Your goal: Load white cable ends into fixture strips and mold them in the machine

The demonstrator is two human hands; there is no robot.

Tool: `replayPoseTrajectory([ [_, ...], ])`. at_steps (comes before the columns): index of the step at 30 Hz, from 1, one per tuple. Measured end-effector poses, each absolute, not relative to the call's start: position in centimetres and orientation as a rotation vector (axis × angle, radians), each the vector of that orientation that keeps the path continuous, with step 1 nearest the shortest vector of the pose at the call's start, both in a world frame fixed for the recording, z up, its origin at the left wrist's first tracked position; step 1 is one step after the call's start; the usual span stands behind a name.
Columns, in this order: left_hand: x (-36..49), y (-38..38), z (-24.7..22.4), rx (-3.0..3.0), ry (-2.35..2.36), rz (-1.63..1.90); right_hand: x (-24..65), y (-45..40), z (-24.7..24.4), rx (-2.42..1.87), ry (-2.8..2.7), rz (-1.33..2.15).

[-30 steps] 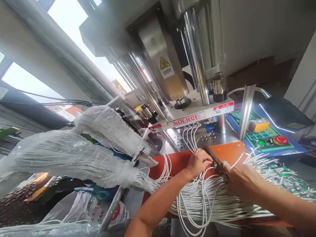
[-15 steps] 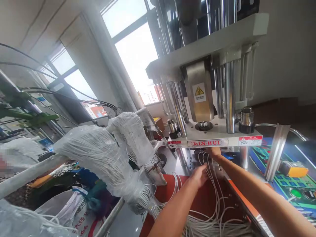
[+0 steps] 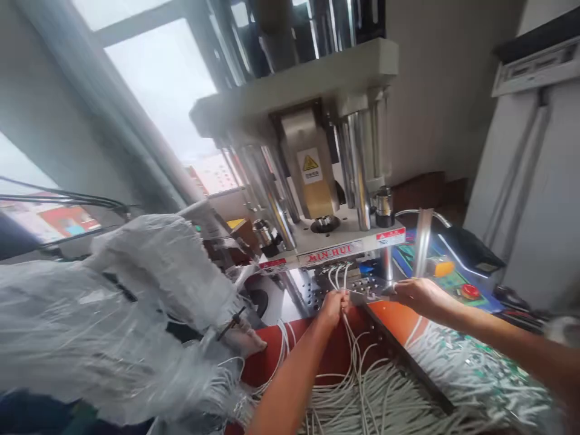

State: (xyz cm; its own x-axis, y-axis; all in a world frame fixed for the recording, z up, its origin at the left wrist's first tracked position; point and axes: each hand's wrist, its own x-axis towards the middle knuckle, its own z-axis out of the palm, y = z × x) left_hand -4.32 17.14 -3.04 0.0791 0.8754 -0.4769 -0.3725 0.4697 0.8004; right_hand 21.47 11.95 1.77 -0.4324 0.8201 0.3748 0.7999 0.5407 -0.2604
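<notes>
My left hand (image 3: pixel 334 307) is closed around a few white cables (image 3: pixel 341 275) that run up into the metal mould (image 3: pixel 326 275) under the press plate. To the right, my right hand (image 3: pixel 414 292) is closed at the front of the machine bed, its fingertips pinching something small beside a flat metal piece (image 3: pixel 369 296); what it is cannot be made out. The press (image 3: pixel 333 251) stands above both hands, its upper plate raised over the mould.
Plastic-wrapped cable bundles (image 3: pixel 167 266) hang at the left. Loose white cables (image 3: pixel 362 399) lie on the red surface (image 3: pixel 272 344) below. A dark metal rail (image 3: pixel 408 362) divides them from more cables (image 3: pixel 480 362). A control panel with a red button (image 3: pixel 470 292) is at the right.
The view has swung right. My right hand has come out from under the press plate and moved right. My left hand, loosely open before, has closed on the cables.
</notes>
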Motion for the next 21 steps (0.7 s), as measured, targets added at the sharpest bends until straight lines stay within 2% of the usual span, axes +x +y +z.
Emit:
replayPoseTrajectory([
  [2, -4.3, 17.3, -2.7, 0.597, 1.103, 0.974, 27.0, 8.3, 1.5, -1.537, -2.207, 0.177],
  [7, -4.7, 19.0, -3.3, 0.691, 1.065, 0.928, 40.1, 0.3, 0.0, -2.468, -1.424, 0.093],
  [11, -4.8, 19.3, -3.7, 0.727, 1.062, 0.933, 44.4, -1.9, -0.9, -2.659, -1.19, 0.054],
  [14, -4.4, 18.5, -3.6, 0.684, 1.097, 0.96, 40.1, 0.7, -0.8, -2.422, -1.539, 0.254],
  [18, -3.9, 18.0, -4.0, 0.591, 1.1, 0.969, 26.9, 7.3, -0.4, -1.5, -2.2, 0.629],
  [19, -4.0, 18.0, -4.2, 0.561, 1.055, 0.961, 23.4, 9.2, -0.5, -1.328, -2.287, 0.586],
  [21, -4.3, 17.9, -4.6, 0.509, 1.056, 1.019, 17.1, 13.5, -0.8, -1.251, -2.333, 0.281],
])
